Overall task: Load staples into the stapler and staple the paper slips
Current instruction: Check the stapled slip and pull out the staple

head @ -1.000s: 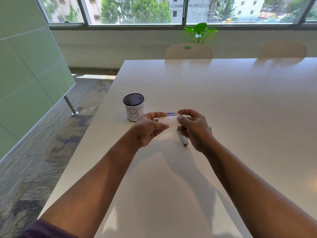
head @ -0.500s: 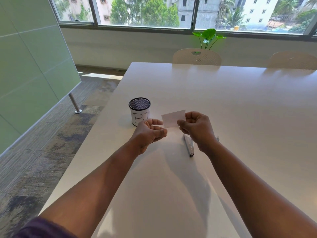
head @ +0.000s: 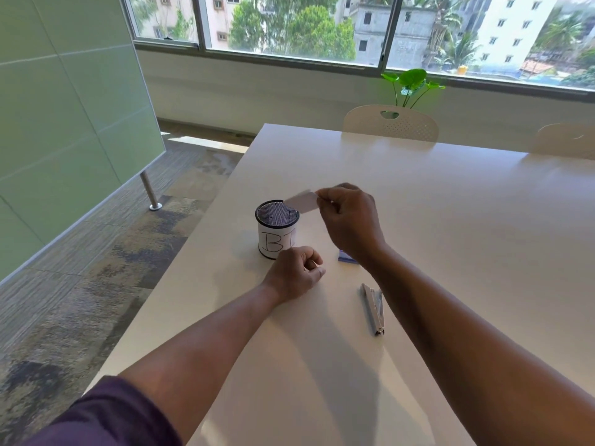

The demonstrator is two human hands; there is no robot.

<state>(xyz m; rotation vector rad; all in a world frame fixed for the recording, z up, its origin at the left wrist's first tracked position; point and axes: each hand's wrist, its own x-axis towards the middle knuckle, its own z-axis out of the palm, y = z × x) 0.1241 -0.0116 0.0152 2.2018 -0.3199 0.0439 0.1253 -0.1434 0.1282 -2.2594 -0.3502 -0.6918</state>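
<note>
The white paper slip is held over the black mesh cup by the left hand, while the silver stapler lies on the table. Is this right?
Not quite. The head view shows the right hand pinching the white paper slip over the black mesh cup; the left hand holds nothing. The silver stapler does lie on the table.

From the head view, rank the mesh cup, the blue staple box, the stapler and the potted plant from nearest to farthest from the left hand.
From the left hand:
1. Mesh cup, just beyond it, almost touching.
2. Blue staple box, to its right, partly under the right forearm.
3. Stapler, right and nearer the person.
4. Potted plant, far off by the window.
</note>
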